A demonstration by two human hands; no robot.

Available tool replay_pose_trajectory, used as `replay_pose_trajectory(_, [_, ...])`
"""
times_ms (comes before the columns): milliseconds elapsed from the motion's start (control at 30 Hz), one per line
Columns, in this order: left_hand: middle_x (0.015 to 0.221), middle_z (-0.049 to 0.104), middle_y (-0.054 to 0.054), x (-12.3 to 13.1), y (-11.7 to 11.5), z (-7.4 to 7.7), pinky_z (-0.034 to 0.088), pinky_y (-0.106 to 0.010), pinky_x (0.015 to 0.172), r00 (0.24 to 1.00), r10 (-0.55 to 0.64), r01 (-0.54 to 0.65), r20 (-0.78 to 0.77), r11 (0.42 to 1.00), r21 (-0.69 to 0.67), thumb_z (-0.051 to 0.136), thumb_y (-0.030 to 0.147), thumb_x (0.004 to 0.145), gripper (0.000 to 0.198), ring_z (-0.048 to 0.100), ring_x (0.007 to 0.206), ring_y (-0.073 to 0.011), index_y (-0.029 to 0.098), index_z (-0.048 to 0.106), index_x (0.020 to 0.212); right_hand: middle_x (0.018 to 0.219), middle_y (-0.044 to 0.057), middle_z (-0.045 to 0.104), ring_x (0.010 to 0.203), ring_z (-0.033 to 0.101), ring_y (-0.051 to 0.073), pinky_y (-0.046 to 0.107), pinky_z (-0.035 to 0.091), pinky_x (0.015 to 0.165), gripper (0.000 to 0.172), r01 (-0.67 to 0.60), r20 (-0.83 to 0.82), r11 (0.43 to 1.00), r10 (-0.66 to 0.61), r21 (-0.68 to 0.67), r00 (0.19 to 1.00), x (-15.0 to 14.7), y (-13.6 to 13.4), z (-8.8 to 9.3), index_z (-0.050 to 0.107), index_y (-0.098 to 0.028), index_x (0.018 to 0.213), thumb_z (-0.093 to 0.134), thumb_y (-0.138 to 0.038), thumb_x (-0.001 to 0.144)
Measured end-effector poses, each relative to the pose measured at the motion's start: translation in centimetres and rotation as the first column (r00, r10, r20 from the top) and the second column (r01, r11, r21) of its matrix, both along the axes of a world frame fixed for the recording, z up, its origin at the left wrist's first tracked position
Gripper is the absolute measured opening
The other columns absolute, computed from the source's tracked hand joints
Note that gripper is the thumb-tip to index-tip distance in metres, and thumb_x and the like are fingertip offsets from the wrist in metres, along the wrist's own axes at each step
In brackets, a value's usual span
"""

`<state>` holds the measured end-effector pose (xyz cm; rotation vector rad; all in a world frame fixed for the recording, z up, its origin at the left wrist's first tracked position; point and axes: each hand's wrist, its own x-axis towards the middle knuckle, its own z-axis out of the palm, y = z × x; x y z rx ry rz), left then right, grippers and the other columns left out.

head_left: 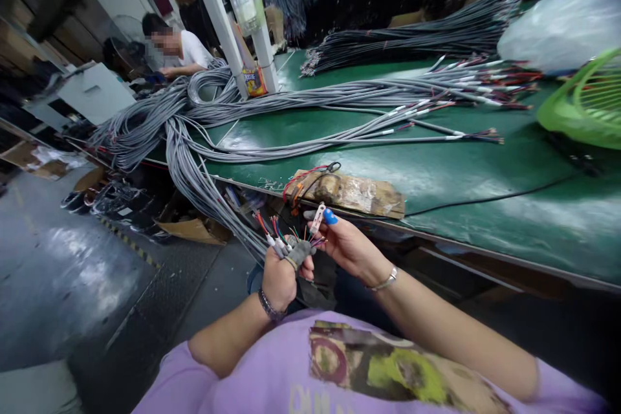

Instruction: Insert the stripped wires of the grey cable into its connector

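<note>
My left hand [280,281], with a grey covering on a finger, is closed around the ends of several grey cables [237,226]. Thin coloured wires [275,228] fan out of their white-banded ends above the fist. Close beside it, my right hand [348,247] pinches a small flat white piece with red marks [317,218] between thumb and fingers. A blue cover wraps one fingertip of that hand. The white piece is upright, right by the wire ends; whether it touches them I cannot tell. Palms and some fingers are hidden.
A wooden block [359,195] with red and black leads lies at the edge of the green table [485,187]. Long grey cable bundles [291,100] cross the table, with dark cables [407,39] behind. A green fan [587,107] stands right. A person [189,52] sits far left.
</note>
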<state>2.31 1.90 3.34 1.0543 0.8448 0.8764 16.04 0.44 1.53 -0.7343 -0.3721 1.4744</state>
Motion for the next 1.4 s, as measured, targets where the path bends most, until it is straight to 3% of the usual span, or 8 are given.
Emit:
replay_pose_trajectory(233, [0.046,0.056,0.002,0.1,0.0,-0.4,0.036,-0.016,0.034,1.000,-0.019,0.019,-0.020,1.000,0.004,0.071,0.043,0.069,0.035,0.048,0.034,-0.0064,0.014,0.055,0.058,0.055,-0.001,0.054,0.052,0.042,0.010,0.024,0.034,0.050,0.045,0.303,0.377,0.952,-0.296,0.042,0.877,-0.5,0.3,-0.9,0.062,-0.017,0.065,0.065,-0.062,0.069])
replay_pose_trajectory(400, [0.046,0.056,0.002,0.1,0.1,-0.8,0.036,-0.017,0.035,0.999,-0.022,0.022,-0.035,1.000,0.022,0.070,0.043,0.071,0.035,0.048,0.034,-0.0065,0.014,0.055,0.057,0.062,0.002,0.060,0.056,0.049,0.012,0.026,0.040,0.054,0.050,0.092,0.093,0.996,-0.092,0.009,0.991,-0.7,0.6,-0.7,0.067,-0.017,0.071,0.065,-0.066,0.065])
replay_pose_trajectory(533, [0.046,0.057,0.002,0.3,0.2,-1.2,0.036,-0.017,0.035,0.998,-0.022,0.023,-0.051,0.999,0.027,0.069,0.044,0.072,0.034,0.048,0.034,-0.0066,0.014,0.057,0.059,0.066,0.001,0.064,0.057,0.051,0.011,0.024,0.042,0.056,0.039,0.096,-0.046,0.995,-0.097,-0.021,0.994,-0.6,1.1,-0.4,0.068,-0.017,0.073,0.074,-0.054,0.064])
replay_pose_trajectory(700, [0.047,0.057,0.002,0.3,0.2,-1.5,0.036,-0.017,0.035,0.997,-0.020,0.021,-0.076,1.000,0.021,0.069,0.047,0.070,0.037,0.047,0.034,-0.0064,0.014,0.056,0.059,0.068,0.000,0.064,0.058,0.052,0.011,0.024,0.042,0.056,0.038,0.127,-0.073,0.992,-0.128,-0.015,0.989,-0.9,1.2,-0.7,0.067,-0.018,0.074,0.070,-0.055,0.069])
replay_pose_trajectory(900, [0.047,0.056,0.002,-0.3,-0.3,-1.0,0.037,-0.018,0.036,0.998,-0.029,0.032,-0.064,0.999,0.041,0.067,0.047,0.073,0.038,0.048,0.035,-0.0069,0.015,0.054,0.057,0.070,0.002,0.065,0.058,0.054,0.011,0.024,0.044,0.056,0.046,0.007,-0.115,1.000,-0.008,-0.010,0.993,-0.8,0.3,-0.5,0.066,-0.019,0.076,0.060,-0.064,0.073])
replay_pose_trajectory(1000, [0.047,0.056,0.002,-0.6,-0.5,-0.7,0.037,-0.018,0.037,0.998,-0.015,0.019,-0.062,0.998,0.062,0.067,0.045,0.073,0.036,0.049,0.036,-0.0068,0.015,0.055,0.058,0.071,0.002,0.065,0.059,0.054,0.011,0.024,0.045,0.055,0.039,-0.031,-0.119,0.999,0.032,0.007,0.992,-0.4,0.1,-0.1,0.066,-0.018,0.076,0.064,-0.057,0.074])
replay_pose_trajectory(1133, [0.048,0.057,0.003,-0.4,-0.4,-0.5,0.037,-0.017,0.037,0.999,0.031,-0.028,-0.042,0.997,0.067,0.069,0.044,0.072,0.035,0.049,0.036,-0.0067,0.015,0.054,0.059,0.069,0.000,0.064,0.060,0.055,0.010,0.023,0.046,0.056,0.026,-0.002,-0.032,1.000,0.003,0.028,0.999,-0.3,0.0,0.1,0.067,-0.017,0.079,0.072,-0.042,0.072])
replay_pose_trajectory(1400, [0.048,0.057,0.002,0.2,0.0,-0.6,0.035,-0.017,0.037,0.998,0.049,-0.046,-0.047,0.996,0.076,0.068,0.045,0.072,0.034,0.048,0.036,-0.0066,0.015,0.055,0.060,0.069,0.001,0.063,0.060,0.055,0.011,0.025,0.047,0.059,0.030,0.041,0.003,0.998,-0.042,0.036,0.999,-0.1,0.1,-0.6,0.068,-0.018,0.079,0.071,-0.047,0.072])
